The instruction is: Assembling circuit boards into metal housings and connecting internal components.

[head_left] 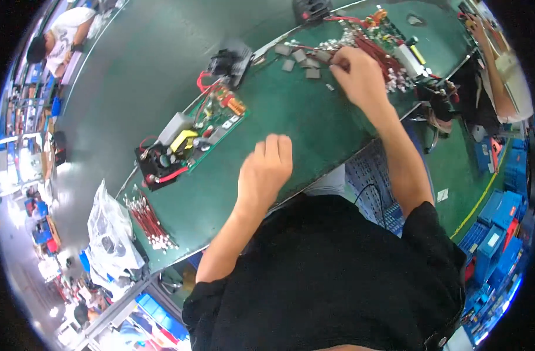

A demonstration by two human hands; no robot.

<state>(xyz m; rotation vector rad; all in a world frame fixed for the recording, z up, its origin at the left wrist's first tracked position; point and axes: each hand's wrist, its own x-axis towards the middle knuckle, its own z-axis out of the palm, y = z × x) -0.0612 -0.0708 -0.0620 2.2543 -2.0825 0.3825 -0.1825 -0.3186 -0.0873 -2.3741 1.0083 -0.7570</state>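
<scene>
My left hand hovers over the middle of the green table, its fingers curled. Whatever it may hold is hidden behind the knuckles. At the far right, my right hand reaches in with thumb and fingers bent together, beside several small grey blocks. A pinched piece cannot be made out there. Dark red wires with white connectors spread beyond and beside this hand. Left of my left hand lies a circuit board with coils, a yellow-wrapped part and red leads.
A second circuit board lies at the far right. A bundle of red wires and a clear plastic bag are at the left end. A black device stands by the far edge. At the right, another person's arm reaches in.
</scene>
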